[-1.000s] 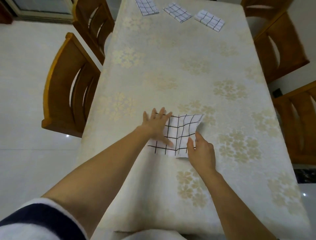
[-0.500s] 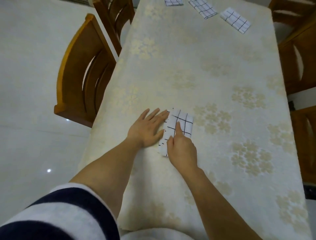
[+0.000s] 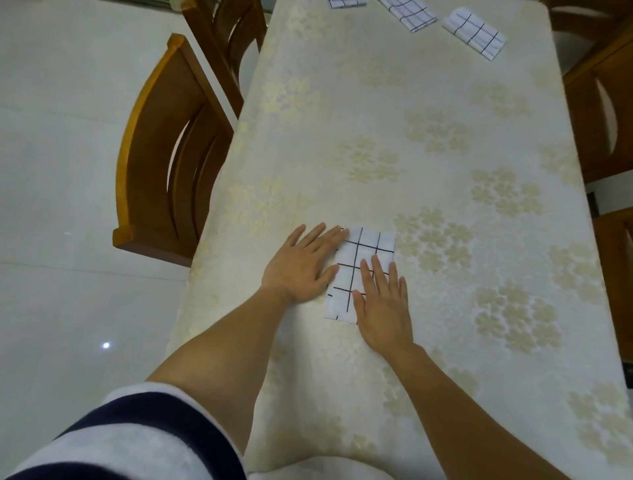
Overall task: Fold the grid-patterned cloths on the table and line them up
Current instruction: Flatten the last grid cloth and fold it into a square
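A folded white cloth with black grid lines [image 3: 368, 245] lies flat on the near half of the long table [image 3: 376, 113], which is covered by a cream tablecloth with pale gold flower clusters. The cloth is an upright rectangle, closer to the table's left edge than to its right.

Both of the person's hands are spread flat, fingers straight, gripping nothing. The left hand [image 3: 301, 265] rests mostly on the tablecloth just beside the cloth's left edge, with its fingertips and thumb reaching onto that edge. The right hand [image 3: 385, 308] lies palm down on the cloth's lower right part, its fingers pointing up the table and covering that corner, so I cannot see the cloth's near right edge.

At the far end of the table sit 3 more folded grid-patterned cloths [image 3: 345, 3] [image 3: 409, 13] [image 3: 474, 32] in a loose row, well apart from the hands; the leftmost is cut off by the frame.

Brown wooden chairs [image 3: 164, 154] stand along the left side on a glossy white tiled floor [image 3: 51, 137], and more wooden chair backs [image 3: 599, 102] line the right side. A white sleeve with navy stripes [image 3: 130, 435] covers the left upper arm.
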Available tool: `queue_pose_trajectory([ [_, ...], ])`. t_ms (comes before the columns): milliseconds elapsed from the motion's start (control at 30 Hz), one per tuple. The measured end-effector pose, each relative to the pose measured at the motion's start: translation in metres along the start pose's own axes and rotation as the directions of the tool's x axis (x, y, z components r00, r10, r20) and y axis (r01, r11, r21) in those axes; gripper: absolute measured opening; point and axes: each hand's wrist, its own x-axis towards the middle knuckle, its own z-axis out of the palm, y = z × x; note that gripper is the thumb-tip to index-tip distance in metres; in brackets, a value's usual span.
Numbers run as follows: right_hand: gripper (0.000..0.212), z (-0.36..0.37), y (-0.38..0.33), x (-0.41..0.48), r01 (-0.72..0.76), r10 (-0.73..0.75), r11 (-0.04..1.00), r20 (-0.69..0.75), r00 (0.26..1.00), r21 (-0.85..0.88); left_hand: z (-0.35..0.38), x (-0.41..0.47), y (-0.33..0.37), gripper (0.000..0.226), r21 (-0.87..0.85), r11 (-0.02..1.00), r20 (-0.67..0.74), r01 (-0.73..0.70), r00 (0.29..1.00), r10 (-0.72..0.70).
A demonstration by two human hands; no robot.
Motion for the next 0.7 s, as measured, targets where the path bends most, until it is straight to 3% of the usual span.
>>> queue_pose_trajectory([
  [133,0.065,-0.009,-0.004,0.009,-0.051,0.069,0.993,-0.176,0.982,0.105,0.003,-0.001,0.000,0.057,0.045,0.999,0.005,-0.018,1.000,0.017],
  [333,0.063,0.001,0.017,0.022,-0.015,0.019,0.999,-0.101,0.995,0.041,0.006,0.000,-0.001,0.056,0.039,0.999,-0.001,-0.021,1.000,0.022],
  [433,0.062,-0.002,0.018,0.024,-0.007,0.019,0.990,-0.089,0.996,0.139,0.004,0.000,0.000,0.056,0.028,0.999,-0.010,-0.023,1.000,0.024],
  [500,0.066,-0.010,0.016,0.019,-0.091,0.141,0.943,-0.136,0.981,0.321,0.002,0.000,0.003,0.056,0.035,0.999,-0.004,-0.029,1.000,0.029],
  [567,0.059,-0.015,0.020,0.005,-0.243,0.356,0.867,-0.200,0.913,0.434,0.001,-0.002,0.006,0.057,0.011,1.000,0.005,0.009,1.000,-0.009],
  [633,0.049,-0.015,0.023,-0.006,-0.400,0.493,0.800,-0.109,0.863,0.448,-0.001,0.000,0.013,0.060,-0.039,0.994,-0.027,0.099,0.995,-0.100],
  [700,0.042,-0.015,0.022,-0.010,-0.461,0.501,0.783,0.015,0.865,0.419,-0.009,0.012,0.028,0.059,-0.005,0.997,-0.076,0.079,0.994,-0.079],
])
